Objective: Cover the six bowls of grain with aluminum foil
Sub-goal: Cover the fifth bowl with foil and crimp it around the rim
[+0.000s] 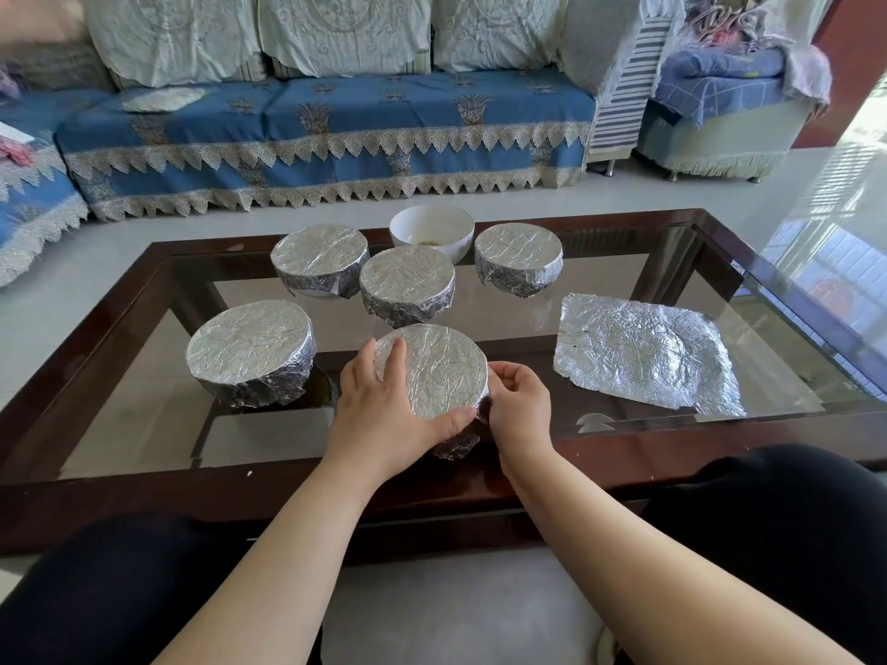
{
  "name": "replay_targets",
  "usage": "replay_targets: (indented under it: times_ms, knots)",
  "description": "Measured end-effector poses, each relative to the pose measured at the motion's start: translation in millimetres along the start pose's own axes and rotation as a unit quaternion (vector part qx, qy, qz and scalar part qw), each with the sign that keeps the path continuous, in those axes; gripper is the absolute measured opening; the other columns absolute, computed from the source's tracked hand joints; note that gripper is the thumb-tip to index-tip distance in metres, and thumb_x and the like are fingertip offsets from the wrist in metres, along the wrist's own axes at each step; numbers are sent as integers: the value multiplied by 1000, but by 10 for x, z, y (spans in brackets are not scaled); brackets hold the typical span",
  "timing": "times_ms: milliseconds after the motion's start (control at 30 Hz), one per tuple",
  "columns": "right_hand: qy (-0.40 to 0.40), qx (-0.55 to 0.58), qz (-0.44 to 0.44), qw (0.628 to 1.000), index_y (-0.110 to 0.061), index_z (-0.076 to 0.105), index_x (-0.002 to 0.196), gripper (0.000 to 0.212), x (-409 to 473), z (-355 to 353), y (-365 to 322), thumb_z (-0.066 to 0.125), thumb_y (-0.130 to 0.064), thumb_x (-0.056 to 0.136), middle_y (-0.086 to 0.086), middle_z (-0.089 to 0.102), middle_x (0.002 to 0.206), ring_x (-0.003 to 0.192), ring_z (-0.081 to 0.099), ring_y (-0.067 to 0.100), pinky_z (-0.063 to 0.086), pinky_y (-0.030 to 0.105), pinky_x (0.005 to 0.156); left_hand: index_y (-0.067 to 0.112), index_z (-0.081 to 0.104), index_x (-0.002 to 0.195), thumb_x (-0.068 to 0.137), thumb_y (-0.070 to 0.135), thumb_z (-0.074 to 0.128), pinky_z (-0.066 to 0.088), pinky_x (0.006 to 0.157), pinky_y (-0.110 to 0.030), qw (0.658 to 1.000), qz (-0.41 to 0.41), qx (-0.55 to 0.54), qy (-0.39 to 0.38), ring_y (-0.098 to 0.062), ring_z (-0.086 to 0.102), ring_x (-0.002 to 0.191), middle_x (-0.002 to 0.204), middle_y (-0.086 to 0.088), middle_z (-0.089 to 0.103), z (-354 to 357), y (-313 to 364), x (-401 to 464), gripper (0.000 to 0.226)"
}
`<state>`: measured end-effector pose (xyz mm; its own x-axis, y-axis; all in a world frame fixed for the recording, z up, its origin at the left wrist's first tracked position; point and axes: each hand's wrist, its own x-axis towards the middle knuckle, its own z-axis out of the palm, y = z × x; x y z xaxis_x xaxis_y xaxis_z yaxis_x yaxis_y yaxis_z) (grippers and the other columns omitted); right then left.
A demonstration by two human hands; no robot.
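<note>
Five foil-covered bowls and one uncovered bowl [432, 231] are counted on the glass table [792, 300]. The nearest covered bowl [437, 371] is cupped by the spread left hand [384, 415]; its right-side foil is pinched by the right hand [518, 405]. One loose foil sheet [643, 352] lies rightmost.

No text, label, brand, number or sign is being shown legibly anywhere in the frame.
</note>
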<state>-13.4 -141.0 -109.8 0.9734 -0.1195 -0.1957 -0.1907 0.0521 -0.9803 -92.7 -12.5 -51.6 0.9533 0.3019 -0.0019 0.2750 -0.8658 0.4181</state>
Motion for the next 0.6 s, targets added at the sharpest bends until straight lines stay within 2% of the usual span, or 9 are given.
replay_targets:
  times_ms: [167,300,433,533,600]
  knots:
    - [16,-68,-57,996,-17,65,90,6,-27,-31,-65,68,-22,88,0,66,77,67,59,12,51,35,73,21,4,158,65,85,56,15,120,-44,1000,-5,-2,6,-28,-1,148,162,-7,-3,2,9,-4,123]
    - [-8,-49,-46,998,-18,64,88,4,-41,-32,-76,66,-14,89,-1,65,76,66,60,13,53,37,72,20,7,158,66,84,57,16,119,-44,1000,-6,-4,18,-29,2,148,162,-8,-1,17,34,-9,122]
    - [-47,-38,-52,997,-19,62,92,27,-92,-43,-47,56,7,85,-4,69,90,82,66,10,55,31,76,20,7,157,67,83,58,17,119,-44,1000,-8,-1,23,-30,3,148,162,-9,0,11,56,-20,122]
    - [-48,-59,-62,995,-21,61,87,28,-110,-68,-56,55,6,86,-5,70,86,79,66,11,54,28,69,20,6,157,65,84,56,17,119,-44,1000,-7,-4,19,-30,2,148,162,-10,0,3,62,-22,123]
    - [-43,-91,-83,991,-22,64,86,29,-99,-90,-65,53,4,87,-7,70,85,77,66,11,54,27,70,20,7,157,63,85,54,18,118,-44,1000,-8,-5,22,-30,3,148,162,-10,0,7,62,-29,124]
